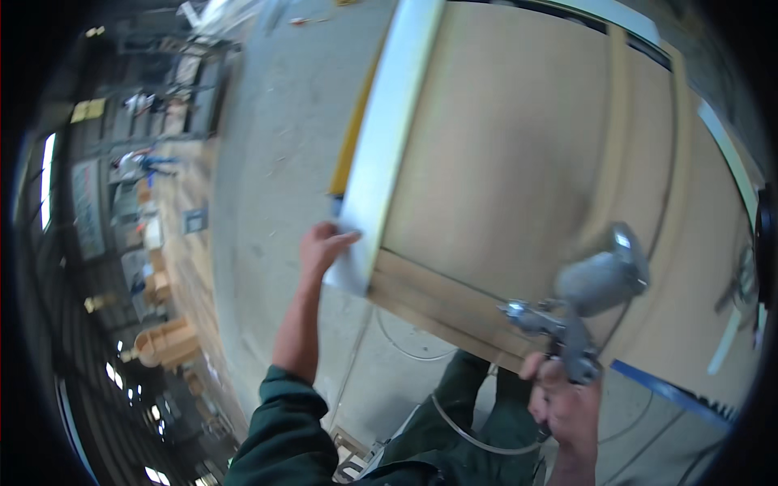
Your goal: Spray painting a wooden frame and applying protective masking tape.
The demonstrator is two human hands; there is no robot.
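Observation:
In my right hand (pixel 563 401) is a metal spray gun (pixel 579 344), its cup tilted to the upper right and its nozzle facing left over the near part of a wooden panel (pixel 502 138). My fingers wrap round the gun's handle, and a thin pale hose (pixel 466 440) runs from its lower end past my legs. At the panel's left side lies a long white board (pixel 385 138). Its near end is pinched by my left hand (pixel 324 247), with the thumb and a finger on its face; the other fingertips are partly hidden.
A yellow bar (pixel 356 121) shows beyond the white board. Wooden strips (pixel 616 130) cross the panel, and a blue metal piece (pixel 668 393) lies by its near right edge. Grey floor (pixel 284 138) stretches left. Far off are people (pixel 142 164) and a curved wooden piece (pixel 166 342).

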